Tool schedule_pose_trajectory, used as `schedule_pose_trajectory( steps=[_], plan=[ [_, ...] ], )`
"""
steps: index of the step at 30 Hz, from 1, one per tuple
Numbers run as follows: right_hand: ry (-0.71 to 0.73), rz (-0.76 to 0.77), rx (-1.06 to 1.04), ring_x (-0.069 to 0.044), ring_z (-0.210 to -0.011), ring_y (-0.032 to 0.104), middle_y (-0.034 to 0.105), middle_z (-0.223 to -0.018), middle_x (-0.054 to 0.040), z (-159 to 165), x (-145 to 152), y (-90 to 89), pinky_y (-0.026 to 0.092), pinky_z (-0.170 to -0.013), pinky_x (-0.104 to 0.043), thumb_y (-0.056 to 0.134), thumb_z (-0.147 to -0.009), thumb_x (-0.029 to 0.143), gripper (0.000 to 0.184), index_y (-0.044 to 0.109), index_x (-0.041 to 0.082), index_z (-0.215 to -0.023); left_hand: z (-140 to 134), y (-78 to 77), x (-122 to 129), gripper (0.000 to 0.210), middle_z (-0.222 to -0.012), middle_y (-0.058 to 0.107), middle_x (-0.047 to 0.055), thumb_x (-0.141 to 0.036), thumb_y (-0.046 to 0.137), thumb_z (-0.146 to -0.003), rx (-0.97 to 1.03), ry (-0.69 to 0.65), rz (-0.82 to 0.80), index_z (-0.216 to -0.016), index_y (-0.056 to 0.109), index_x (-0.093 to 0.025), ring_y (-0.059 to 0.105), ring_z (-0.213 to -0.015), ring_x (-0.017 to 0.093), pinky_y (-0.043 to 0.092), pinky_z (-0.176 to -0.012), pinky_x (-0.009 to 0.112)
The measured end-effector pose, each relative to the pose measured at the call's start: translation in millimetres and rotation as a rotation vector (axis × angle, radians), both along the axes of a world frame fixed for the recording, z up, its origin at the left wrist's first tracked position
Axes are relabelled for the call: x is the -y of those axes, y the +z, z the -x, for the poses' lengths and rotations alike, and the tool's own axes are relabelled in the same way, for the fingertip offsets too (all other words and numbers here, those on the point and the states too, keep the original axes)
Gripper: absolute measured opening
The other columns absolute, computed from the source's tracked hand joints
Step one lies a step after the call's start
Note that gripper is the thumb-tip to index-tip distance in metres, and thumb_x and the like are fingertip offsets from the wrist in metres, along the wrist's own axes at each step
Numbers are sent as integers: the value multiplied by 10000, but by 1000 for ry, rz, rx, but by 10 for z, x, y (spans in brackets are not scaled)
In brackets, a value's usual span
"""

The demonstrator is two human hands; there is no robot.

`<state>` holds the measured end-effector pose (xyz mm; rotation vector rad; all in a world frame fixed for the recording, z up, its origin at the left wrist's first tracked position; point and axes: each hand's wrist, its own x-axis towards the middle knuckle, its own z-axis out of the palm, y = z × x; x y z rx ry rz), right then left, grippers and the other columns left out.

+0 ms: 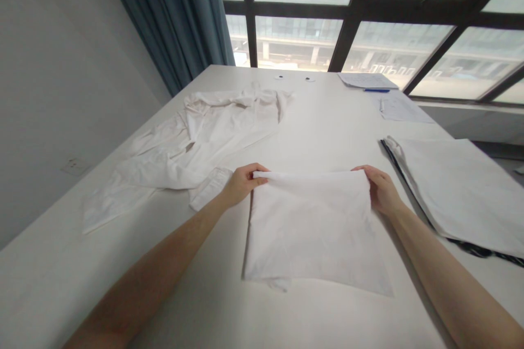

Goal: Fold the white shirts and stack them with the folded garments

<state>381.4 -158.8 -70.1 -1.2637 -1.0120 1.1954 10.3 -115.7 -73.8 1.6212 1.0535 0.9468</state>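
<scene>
A white garment (311,229), folded into a near rectangle, is stretched between my two hands above the table's near half. My left hand (244,182) pinches its far left corner between thumb and fingers. At the far right corner, my right hand (379,188) grips the cloth, with the thumb hidden behind or under the fabric. A small bit of cloth pokes out below the near edge. Left of my left hand lies a crumpled white shirt (229,125), its sleeves spread toward the left; one cuff (210,188) comes close to my left wrist.
A stack of folded white and dark cloth (470,185) lies on the white table (327,125) at the right. Papers (366,80) with a blue pen (376,90) rest at the far right. Two small round fittings sit at the far edge, before the window. A blue curtain (176,16) hangs at left.
</scene>
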Motion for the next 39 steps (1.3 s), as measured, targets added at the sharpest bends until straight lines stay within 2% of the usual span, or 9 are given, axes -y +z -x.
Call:
schedule_pose_trajectory(
  steps=[8,15,23,25,28,31,34,37,39],
  plan=[
    [104,33,118,-137,-630,590,681,-780,-6,26,46,36,463,-542,-231,831,-647,413,435,708,233,-1024,-1,39,18,279,-776,672,0,-357,760,-708,-17,-15,-3,-901,702,-164,567,-639,111,451,-592,213],
    [90,37,242,-151,-653,605,688,-793,-14,32,42,31,496,-572,-249,846,-623,392,448,703,204,-1004,-9,25,13,285,-816,676,3,-368,760,-707,-80,-9,-49,-911,710,-176,565,-681,119,435,-623,222],
    [-26,-27,280,-133,-532,547,647,-654,7,92,42,-18,428,-469,-246,830,-631,413,374,701,190,-902,-33,17,25,213,-547,534,-61,-337,756,-706,-125,142,-60,-861,738,-192,421,-485,89,315,-470,204],
    [-41,-51,365,-122,-476,502,596,-572,27,101,41,-16,388,-435,-246,809,-651,435,358,696,191,-887,-38,3,40,170,-518,519,-67,-322,741,-739,-176,175,-131,-859,743,-202,418,-470,89,319,-464,205],
    [-40,-147,634,-135,-481,505,582,-548,31,107,45,13,389,-459,-264,740,-724,450,293,687,208,-879,-49,-28,76,110,-649,657,-31,-275,700,-806,-223,155,-299,-882,735,-203,539,-548,101,420,-535,206],
    [-21,-438,956,-229,-826,652,722,-892,-46,144,65,77,477,-751,-372,635,-827,392,214,664,225,-958,-60,-58,109,100,-896,744,29,-197,643,-864,-192,68,-541,-943,704,-188,676,-773,132,521,-698,218],
    [52,-713,1248,-276,-1150,586,688,-1175,-84,245,109,149,345,-997,-469,559,-898,300,247,613,226,-1127,-67,-64,133,159,-981,744,54,-106,574,-896,-144,-16,-780,-1009,662,-177,701,-928,139,551,-824,239],
    [155,-806,1417,-259,-1211,548,662,-1238,-95,377,153,185,289,-1033,-462,514,-938,260,364,517,218,-1299,-76,-39,163,232,-1021,739,63,-40,526,-902,-130,-76,-938,-1053,634,-178,699,-973,132,563,-855,247],
    [194,-811,1460,-246,-1149,574,676,-1190,-98,445,167,182,281,-1030,-456,489,-959,270,385,480,206,-1338,-85,-16,186,260,-1039,737,62,-23,518,-899,-130,-96,-975,-1069,627,-186,699,-980,130,571,-855,250]
  ],
)
